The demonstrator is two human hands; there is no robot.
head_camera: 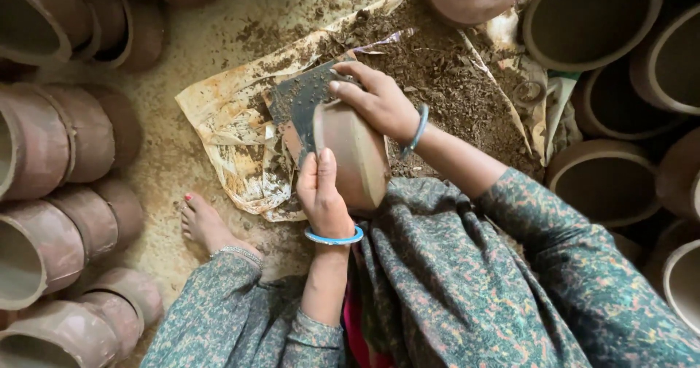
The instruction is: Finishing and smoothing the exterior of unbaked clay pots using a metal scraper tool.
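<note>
Head view, clay pot [357,156] between left hand [321,196], right hand [379,102]

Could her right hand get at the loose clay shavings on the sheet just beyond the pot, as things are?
Probably yes. The right hand sits right over the pile of shavings on the sheet, with nothing between them. But it holds a flat scraper against the clay pot, so it is occupied.

A single head-worn camera looks almost straight down from above the seated person; it sits close over the lap, where the left hand [322,196] and right hand [379,102] fill the centre; the sandy floor [204,47] reaches every edge.
</note>
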